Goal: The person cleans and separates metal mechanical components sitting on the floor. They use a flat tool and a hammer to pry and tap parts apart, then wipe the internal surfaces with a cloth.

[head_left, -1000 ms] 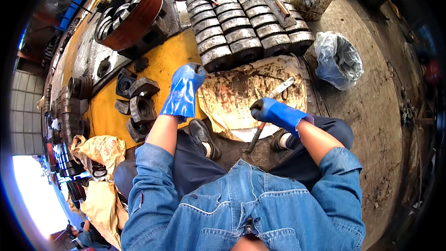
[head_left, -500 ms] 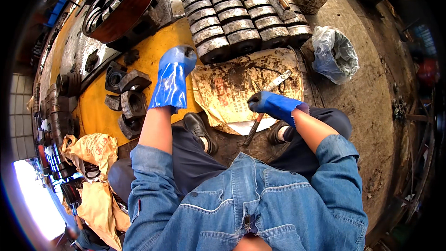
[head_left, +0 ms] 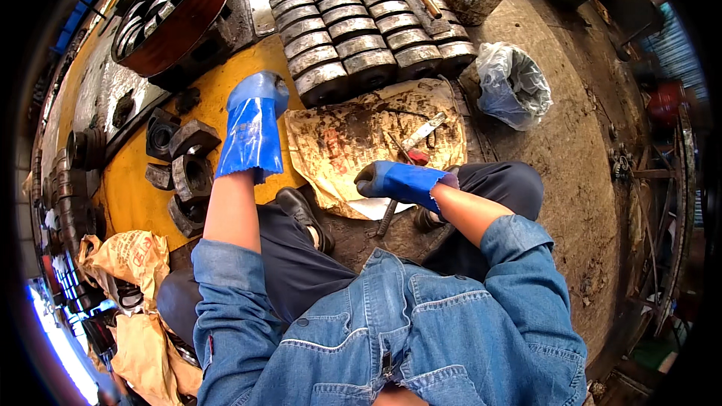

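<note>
Under right hand [head_left: 380,180], black handle [head_left: 386,219]

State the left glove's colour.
The left glove is blue, best seen in the head view.

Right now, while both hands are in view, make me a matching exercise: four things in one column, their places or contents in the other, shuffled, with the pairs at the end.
Things
1. left hand
2. right hand
3. rusty tub
4. clear plastic bag

Places or contents
A. to the right of the stained paper
B. seen against the yellow surface
C. seen against the stained paper's lower part
D. holds shiny metal pieces

Pairs: 1-B, 2-C, 3-D, 4-A
</note>
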Available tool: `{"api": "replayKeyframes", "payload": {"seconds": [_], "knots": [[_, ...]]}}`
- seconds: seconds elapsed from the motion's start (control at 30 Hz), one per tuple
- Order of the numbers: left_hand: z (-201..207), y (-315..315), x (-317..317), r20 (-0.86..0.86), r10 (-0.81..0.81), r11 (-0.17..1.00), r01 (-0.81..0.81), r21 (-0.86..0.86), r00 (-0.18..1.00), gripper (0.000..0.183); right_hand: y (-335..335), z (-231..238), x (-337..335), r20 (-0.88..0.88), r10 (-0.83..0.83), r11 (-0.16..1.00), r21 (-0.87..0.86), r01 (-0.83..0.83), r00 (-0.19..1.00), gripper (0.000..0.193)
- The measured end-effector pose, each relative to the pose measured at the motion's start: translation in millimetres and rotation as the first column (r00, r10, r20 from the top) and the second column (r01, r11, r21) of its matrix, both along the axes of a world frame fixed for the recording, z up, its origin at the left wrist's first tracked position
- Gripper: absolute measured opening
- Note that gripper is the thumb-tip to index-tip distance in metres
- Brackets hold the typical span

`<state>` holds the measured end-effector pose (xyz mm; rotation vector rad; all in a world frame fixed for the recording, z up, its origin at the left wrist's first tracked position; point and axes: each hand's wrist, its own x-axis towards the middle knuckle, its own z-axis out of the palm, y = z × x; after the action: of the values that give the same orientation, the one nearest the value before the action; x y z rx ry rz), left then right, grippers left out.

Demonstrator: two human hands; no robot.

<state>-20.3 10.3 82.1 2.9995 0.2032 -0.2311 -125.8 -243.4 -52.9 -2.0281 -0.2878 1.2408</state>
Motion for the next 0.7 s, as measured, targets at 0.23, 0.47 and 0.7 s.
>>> {"api": "replayKeyframes", "payload": {"seconds": [0.23, 0.47, 0.7], "knots": [[1, 2, -4, -0.032, -0.002, 1.000, 0.003, 0.022, 0.999, 0.036, -5, 8, -7, -0.017, -0.088, 0.996, 0.006, 0.089, 0.996, 0.050], [-1, -16, 0, -0.090, -0.031, 0.997, 0.037, 0.070, 0.995, 0.038, 5, 28, -15, 0.143, -0.092, 0.979, 0.192, 0.064, 0.985, 0.028], [-17, -27, 6, -0.080, -0.076, 0.996, 0.079, 0.044, 0.994, 0.039, -62, 72, 83, 0.115, -0.252, 0.965, -0.049, 0.259, 0.961, 0.032]]}}
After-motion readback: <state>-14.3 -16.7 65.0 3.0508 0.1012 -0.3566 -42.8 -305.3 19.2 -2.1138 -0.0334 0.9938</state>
